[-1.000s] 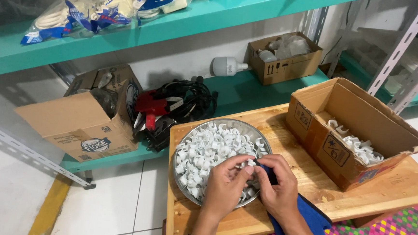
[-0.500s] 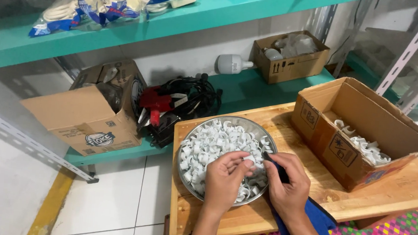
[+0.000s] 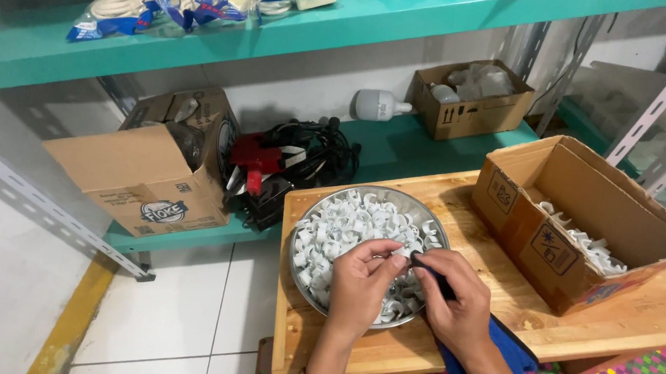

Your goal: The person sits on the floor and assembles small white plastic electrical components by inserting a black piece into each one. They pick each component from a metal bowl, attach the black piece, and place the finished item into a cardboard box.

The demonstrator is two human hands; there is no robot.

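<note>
Left hand: the left hand (image 3: 360, 279) hovers over the near right part of the metal tray (image 3: 302, 281), fingers curled, thumb and forefinger pinched on one small white clip (image 3: 400, 254).
Right hand: the right hand (image 3: 457, 298) is closed around a slim dark tool (image 3: 429, 271); only the forward end shows past the knuckles.
Key relation: the held clip lies just left of the tool tip, close enough that contact cannot be ruled in or out. The tool's long axis runs from the right hand up and to the left, pointing at the clip. The left hand already has the piece; the right hand is beside it.
Clip supply: a heap of white clips (image 3: 346, 222) fills the tray, directly beneath and beyond both hands.
Tray position: it sits on a wooden board (image 3: 483, 250), toward the board's left end.
Receiving side: an open cardboard box (image 3: 545, 246) stands on the board to the right of the tray, with white pieces (image 3: 587, 249) in its bottom.
Under the right forearm: blue cloth (image 3: 504, 351), partly covered.
Surroundings: teal shelf (image 3: 397, 148) behind the board, carrying a tangle of black cable (image 3: 304, 151) and a white bulb (image 3: 380, 104).
</note>
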